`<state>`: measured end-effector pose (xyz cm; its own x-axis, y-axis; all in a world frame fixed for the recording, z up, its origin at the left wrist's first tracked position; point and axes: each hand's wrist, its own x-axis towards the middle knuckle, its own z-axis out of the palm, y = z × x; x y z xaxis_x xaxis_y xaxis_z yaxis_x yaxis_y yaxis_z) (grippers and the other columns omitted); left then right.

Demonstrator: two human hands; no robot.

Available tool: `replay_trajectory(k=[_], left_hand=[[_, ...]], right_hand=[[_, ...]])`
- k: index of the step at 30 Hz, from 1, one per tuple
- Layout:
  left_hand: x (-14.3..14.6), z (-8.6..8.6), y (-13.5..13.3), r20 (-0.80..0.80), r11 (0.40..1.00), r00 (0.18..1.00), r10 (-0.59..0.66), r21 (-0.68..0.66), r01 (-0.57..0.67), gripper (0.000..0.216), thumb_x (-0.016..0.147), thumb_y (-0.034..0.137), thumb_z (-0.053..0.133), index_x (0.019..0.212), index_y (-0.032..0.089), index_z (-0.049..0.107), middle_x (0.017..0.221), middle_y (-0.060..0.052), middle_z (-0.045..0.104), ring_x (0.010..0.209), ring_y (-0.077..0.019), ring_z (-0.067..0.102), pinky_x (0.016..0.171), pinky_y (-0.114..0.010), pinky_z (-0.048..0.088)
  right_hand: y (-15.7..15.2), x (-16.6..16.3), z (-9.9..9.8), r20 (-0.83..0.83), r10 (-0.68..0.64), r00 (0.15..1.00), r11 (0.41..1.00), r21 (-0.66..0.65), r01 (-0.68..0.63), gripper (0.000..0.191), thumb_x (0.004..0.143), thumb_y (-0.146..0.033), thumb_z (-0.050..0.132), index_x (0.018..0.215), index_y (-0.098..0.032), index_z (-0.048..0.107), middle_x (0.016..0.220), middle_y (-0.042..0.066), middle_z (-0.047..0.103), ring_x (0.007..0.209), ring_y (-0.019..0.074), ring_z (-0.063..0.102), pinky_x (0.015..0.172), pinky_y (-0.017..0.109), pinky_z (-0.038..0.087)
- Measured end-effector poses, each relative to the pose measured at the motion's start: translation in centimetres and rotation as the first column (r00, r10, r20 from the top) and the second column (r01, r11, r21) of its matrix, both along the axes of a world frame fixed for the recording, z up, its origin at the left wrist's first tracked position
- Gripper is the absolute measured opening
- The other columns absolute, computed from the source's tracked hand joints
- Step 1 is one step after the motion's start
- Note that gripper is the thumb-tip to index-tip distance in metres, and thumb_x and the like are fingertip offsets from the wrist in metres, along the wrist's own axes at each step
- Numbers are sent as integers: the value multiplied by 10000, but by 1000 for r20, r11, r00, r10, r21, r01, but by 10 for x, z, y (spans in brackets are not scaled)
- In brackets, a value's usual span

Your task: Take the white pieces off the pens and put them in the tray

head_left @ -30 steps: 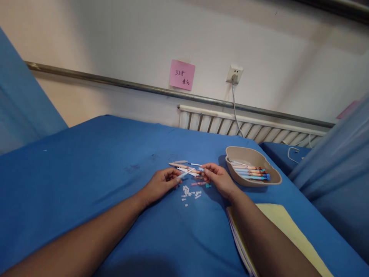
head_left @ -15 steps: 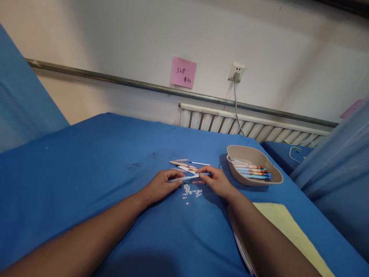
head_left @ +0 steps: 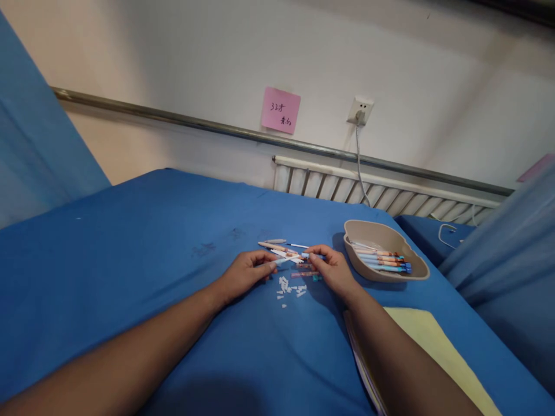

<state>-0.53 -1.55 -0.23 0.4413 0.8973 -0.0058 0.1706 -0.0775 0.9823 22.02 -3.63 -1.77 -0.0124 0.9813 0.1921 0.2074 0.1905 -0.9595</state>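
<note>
My left hand (head_left: 248,276) pinches a slim pale-blue and white pen part (head_left: 286,260) that slants up to the right. My right hand (head_left: 330,268) is closed on a short blue pen part (head_left: 307,255), partly hidden by the fingers. The two parts nearly meet end to end; whether they touch I cannot tell. Behind them lie loose pen barrels (head_left: 272,247) and a thin white refill (head_left: 298,245). Below the hands, several small white pieces (head_left: 284,284) are scattered on the blue sheet, close to a printed pinkish pen part (head_left: 302,275).
A beige tray (head_left: 353,224) with several pens (head_left: 381,260) stands to the right. Under my right forearm lies a yellow sheet or folder (head_left: 416,323). Behind the blue-covered surface (head_left: 182,214) are a radiator (head_left: 321,184), a metal rail (head_left: 195,122) and a plugged-in cable (head_left: 359,156).
The parts between my hands formed one straight line earlier; now they meet at an angle. My right hand has shifted slightly right, uncovering more of the pinkish part. The view has shifted slightly.
</note>
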Motion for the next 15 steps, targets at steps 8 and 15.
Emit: replay_trajectory(k=[8, 15], left_hand=[[0, 4, -1, -71, 999, 997, -36, 29, 38, 240, 741, 328, 603, 875, 137, 660, 703, -10, 622, 564, -102, 509, 550, -222, 407], [0, 5, -2, -108, 998, 993, -51, 37, 56, 232, 741, 326, 583, 860, 143, 664, 717, -9, 626, 594, -114, 525, 592, -238, 418]], right_hand=[[-6, -7, 5, 18, 29, 999, 999, 14, -29, 276, 765, -413, 561, 876, -173, 640, 680, 0, 612, 570, 108, 531, 564, 243, 483], [-4, -5, 1, 44, 38, 998, 999, 10, -39, 251, 776, -391, 556, 884, -183, 645, 705, 3, 624, 586, 119, 549, 582, 261, 492]])
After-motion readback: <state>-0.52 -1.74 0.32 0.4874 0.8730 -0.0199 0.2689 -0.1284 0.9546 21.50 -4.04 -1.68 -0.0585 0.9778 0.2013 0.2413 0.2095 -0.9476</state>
